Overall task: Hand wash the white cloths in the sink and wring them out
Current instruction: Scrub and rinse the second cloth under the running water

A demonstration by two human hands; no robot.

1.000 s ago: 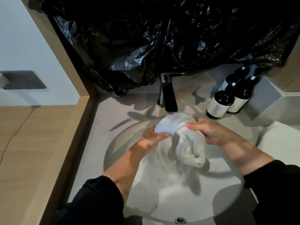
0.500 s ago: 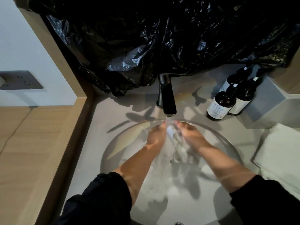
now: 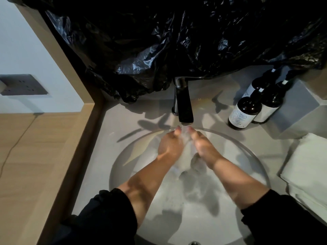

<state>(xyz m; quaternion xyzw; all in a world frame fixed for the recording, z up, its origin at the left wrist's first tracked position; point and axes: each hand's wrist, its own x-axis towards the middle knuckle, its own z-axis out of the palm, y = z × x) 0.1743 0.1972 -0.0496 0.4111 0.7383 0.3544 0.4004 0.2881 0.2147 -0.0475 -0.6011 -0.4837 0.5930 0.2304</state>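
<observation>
Both my hands are in the round sink basin [image 3: 247, 151], just under the black faucet [image 3: 184, 106], which runs water onto them. Between them hangs a wet white cloth [image 3: 185, 161], blurred by motion and mostly hidden by the hands. My left hand [image 3: 169, 144] holds it from the left and my right hand [image 3: 203, 147] holds it from the right, with fingertips up near the spout. Soapy water lies in the basin below.
Folded white cloths [image 3: 309, 170] lie on the counter at the right. Dark bottles [image 3: 244, 112] and a grey box [image 3: 297, 110] stand behind them. Black plastic sheeting [image 3: 177, 41] hangs above the faucet. A wooden ledge [image 3: 35, 156] and a wall socket [image 3: 23, 84] are at the left.
The cloth was held up as a large bundle in front of the faucet; both hands have moved in close together under the water stream, bunching it small between them.
</observation>
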